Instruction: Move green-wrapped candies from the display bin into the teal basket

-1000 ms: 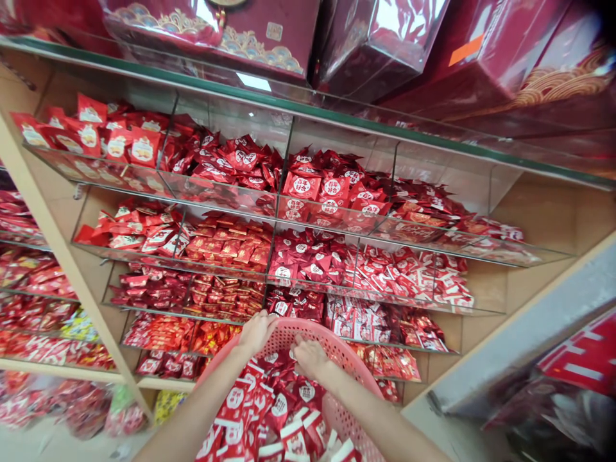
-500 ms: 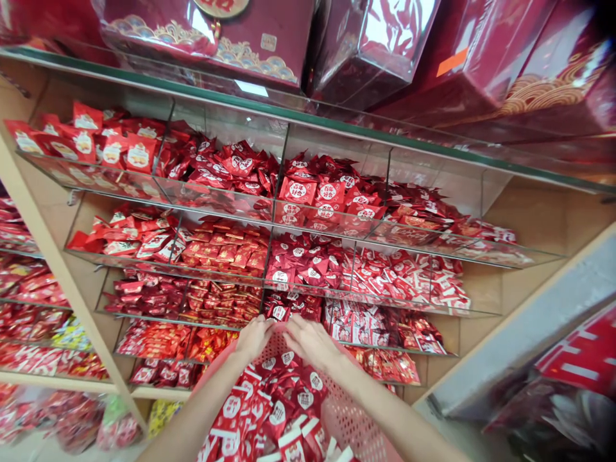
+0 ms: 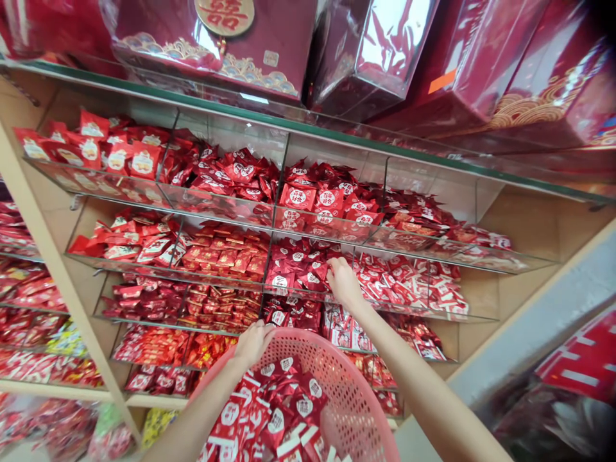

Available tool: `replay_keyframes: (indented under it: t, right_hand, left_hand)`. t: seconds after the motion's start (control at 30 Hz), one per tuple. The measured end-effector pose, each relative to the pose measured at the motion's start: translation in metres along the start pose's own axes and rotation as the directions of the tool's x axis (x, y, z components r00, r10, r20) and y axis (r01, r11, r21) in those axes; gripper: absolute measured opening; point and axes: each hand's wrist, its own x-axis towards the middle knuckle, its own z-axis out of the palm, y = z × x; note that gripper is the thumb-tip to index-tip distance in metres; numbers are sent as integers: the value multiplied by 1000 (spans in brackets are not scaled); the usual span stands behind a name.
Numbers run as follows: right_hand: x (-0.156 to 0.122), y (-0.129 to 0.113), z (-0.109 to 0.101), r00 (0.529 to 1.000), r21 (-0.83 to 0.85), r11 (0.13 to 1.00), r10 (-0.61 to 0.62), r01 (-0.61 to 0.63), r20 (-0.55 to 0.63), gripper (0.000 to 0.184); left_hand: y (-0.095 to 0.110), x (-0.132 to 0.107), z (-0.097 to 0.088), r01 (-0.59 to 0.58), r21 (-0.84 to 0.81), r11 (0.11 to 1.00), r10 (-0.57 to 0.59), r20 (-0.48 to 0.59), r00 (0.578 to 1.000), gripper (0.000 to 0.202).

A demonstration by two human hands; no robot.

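My left hand is closed over the far rim of a pink perforated plastic basket. Inside the basket lie many small packets: dark red packets with white round labels, and red-and-white packets. Over the second shelf, my right hand is at the right side of a compartment of dark red packets with white labels. Its fingers are curled together at the packets; whatever may be between them is hidden. Right of that hand lie red-and-white packets behind the same clear front.
Stepped shelves with clear fronts and dividers hold red packets in rows. Above, a glass shelf edge carries large dark red boxes. A wooden upright stands left; bagged goods are at lower right.
My right hand has left the basket rim and moved up and right to the second shelf's packets. My left hand stays on the rim, and more of the basket shows.
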Motion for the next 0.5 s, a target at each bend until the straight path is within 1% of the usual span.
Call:
replay_keyframes:
  t: [0.1,0.13,0.2,0.27,0.3,0.37,0.5]
  right_hand:
    - [7,-11,3,1000,32,999,-11,11,-7,20]
    - [12,-17,6,1000,59,998,13,-14,6,18]
    - [23,-30,14,991,172,977,118,-128,65,24]
    - [35,-41,23,965,299,919,224,-256,137,32]
    - [40,-44,29,954,351,889,253,-296,163,33]
    - [49,-49,39,942,415,847,277,-333,191,32]
    - [55,-50,54,931,540,760,267,-362,249,25]
  left_hand:
    - [2,0,-2,8,-3,1000,-8,7,1000,40]
    - [3,0,-3,13,-3,1000,-13,14,1000,39]
    - [5,0,-5,27,1,1000,-27,28,999,38]
    - [5,0,-6,35,4,999,-35,39,999,37]
    - [5,0,-5,38,4,999,-38,39,999,37]
    - [4,0,-3,41,0,999,-41,33,999,37]
    - [2,1,1,37,-12,999,-37,15,999,37]
